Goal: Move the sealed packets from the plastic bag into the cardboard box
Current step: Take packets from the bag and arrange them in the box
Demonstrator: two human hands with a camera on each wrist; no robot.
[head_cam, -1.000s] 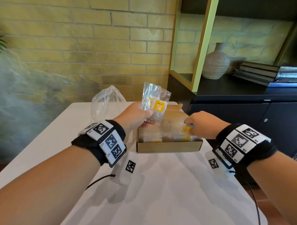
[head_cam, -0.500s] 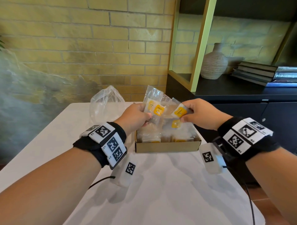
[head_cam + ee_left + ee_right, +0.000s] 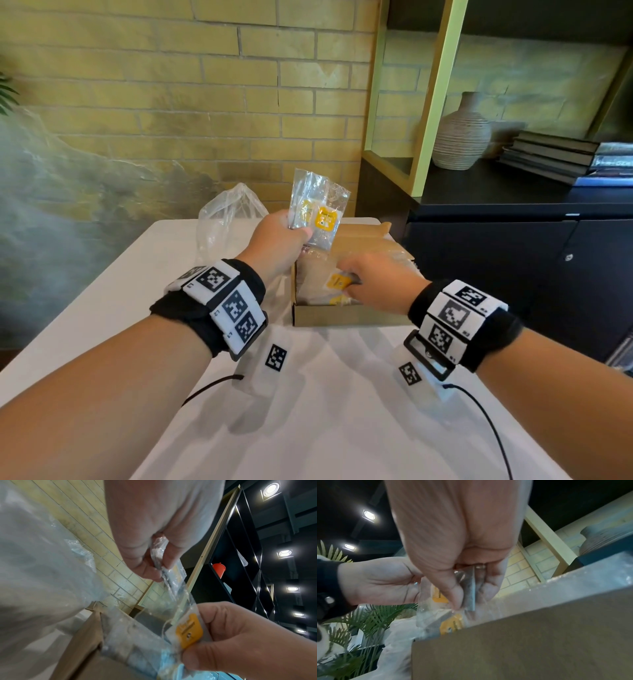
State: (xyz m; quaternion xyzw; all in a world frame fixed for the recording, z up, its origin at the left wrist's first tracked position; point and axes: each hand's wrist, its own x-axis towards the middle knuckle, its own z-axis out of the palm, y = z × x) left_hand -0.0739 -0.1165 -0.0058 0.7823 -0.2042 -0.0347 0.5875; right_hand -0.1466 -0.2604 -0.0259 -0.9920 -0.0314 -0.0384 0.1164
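On the white bench [image 3: 120, 294], the plastic bag [image 3: 226, 212] stood far left. The left hand [image 3: 277, 245] pinched upright packets [image 3: 317, 209] above the cardboard box [image 3: 342, 317]; the right hand [image 3: 376, 284] pinched one packet [image 3: 337, 281] inside it.

You are pinching glossy, crinkled clear-plastic packets [image 3: 317, 209] bearing matt yellow labels. The box [image 3: 342, 315] is showing matt brown cardboard, the bag [image 3: 226, 212] thin shiny film, the table [image 3: 308, 428] a smooth white top, and the vase [image 3: 460, 137] ribbed, matt ceramic.
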